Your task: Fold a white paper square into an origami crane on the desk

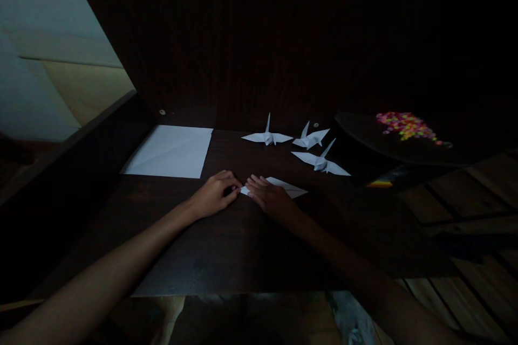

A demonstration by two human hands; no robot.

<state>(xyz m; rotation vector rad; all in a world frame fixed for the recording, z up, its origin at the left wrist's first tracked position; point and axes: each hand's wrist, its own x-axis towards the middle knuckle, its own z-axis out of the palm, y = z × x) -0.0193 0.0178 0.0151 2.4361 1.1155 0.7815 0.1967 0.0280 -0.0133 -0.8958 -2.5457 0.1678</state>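
Note:
A folded piece of white paper [292, 190], narrow and pointed at its right end, lies flat on the dark wooden desk. My left hand [216, 194] pinches its left tip between thumb and fingers. Across the paper's middle rests my right hand [269, 197], its fingers stretched flat over the surface and covering part of it. Just beyond stand three white origami cranes: one crane [267, 138] straight ahead, another crane [311, 139] to its right, and a nearer crane [321, 163] with wings spread.
White paper sheets [170, 153] lie at the back left, beside the desk's raised side board [60, 145]. At the right, small colourful pieces [407, 125] are heaped on a dark surface. A tall dark panel [243, 38] closes off the back.

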